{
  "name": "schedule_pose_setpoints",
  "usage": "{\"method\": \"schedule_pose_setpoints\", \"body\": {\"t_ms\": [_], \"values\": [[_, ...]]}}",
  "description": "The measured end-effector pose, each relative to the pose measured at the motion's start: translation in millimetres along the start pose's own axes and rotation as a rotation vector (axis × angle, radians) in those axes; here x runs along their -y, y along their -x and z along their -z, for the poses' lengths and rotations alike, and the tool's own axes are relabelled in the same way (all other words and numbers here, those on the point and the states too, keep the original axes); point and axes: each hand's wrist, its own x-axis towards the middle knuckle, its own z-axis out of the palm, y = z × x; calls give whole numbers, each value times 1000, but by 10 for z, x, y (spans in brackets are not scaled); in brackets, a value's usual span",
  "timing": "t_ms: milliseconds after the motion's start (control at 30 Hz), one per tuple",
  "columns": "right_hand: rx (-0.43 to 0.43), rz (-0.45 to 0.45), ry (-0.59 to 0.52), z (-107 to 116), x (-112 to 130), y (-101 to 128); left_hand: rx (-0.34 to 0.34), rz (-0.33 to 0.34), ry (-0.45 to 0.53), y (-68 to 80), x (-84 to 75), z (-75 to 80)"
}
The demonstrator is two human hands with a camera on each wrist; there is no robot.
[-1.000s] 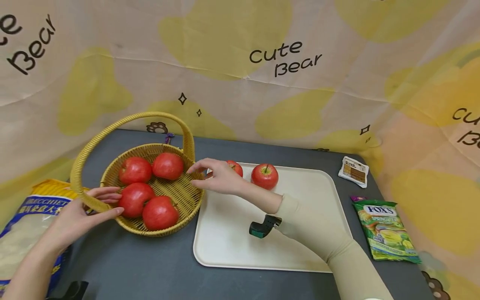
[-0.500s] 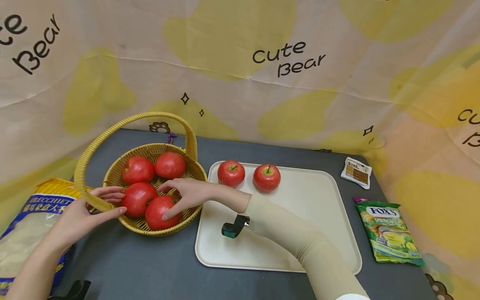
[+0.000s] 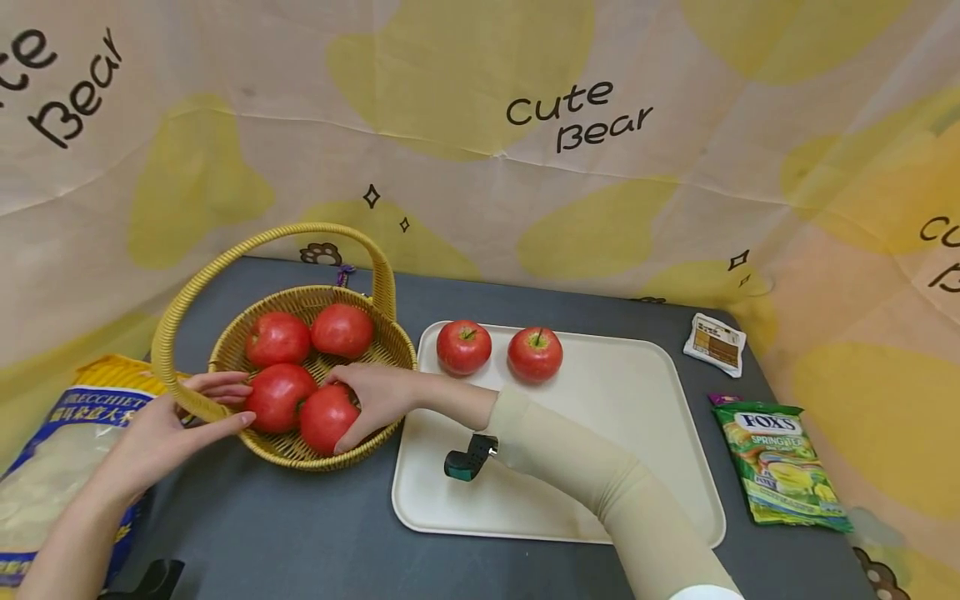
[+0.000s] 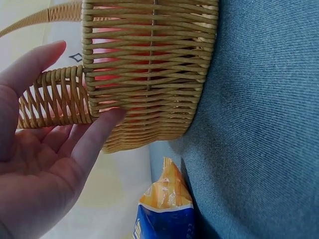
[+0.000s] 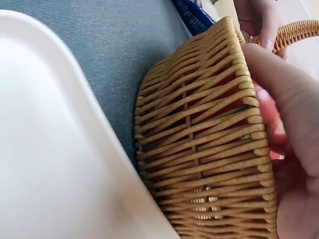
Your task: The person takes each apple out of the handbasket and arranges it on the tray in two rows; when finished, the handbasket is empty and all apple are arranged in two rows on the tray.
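A woven yellow basket [image 3: 390, 346] with a tall handle holds several red apples. My right hand [image 3: 371, 400] reaches over the basket's near rim and curls its fingers round the front apple [image 3: 324, 417]. My left hand [image 3: 191, 412] lies with straight fingers against the handle's base at the basket's left side; in the left wrist view its fingers [image 4: 94, 134] touch the basket [image 4: 149, 74] wall. In the right wrist view the basket [image 5: 209, 149] wall fills the middle beside the tray [image 5: 45, 149]. Two more red apples [image 3: 463, 347] [image 3: 535, 354] stand at the far edge of the cream tray [image 3: 600, 433].
The grey table [image 3: 262, 533] carries a blue and yellow bag [image 3: 52, 467] at the left edge, a green Fox's sweet packet [image 3: 776, 462] and a small white sachet [image 3: 712, 343] at the right. A patterned cloth [image 3: 480, 150] backs the table.
My right hand has moved left from the tray's far edge into the basket and closed round the front apple. My left hand has stayed at the basket's handle.
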Motion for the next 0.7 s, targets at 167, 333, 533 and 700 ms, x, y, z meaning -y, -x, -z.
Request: {"method": "schedule_pose_setpoints", "body": {"t_ms": [167,333,533,700], "values": [[-160,86,-50,4,-18,181,6,5,-16,-28,-7,-23],[-345,46,-257,-13,0,522,-6,-13,-21,-26,-4,-47],[-471,-62,-521,40,-23,1045,-8,-43,2,-10,18,-49],[-549,-212,-601,125,-154,1498,-19,-47,14,20,31,-28]]}}
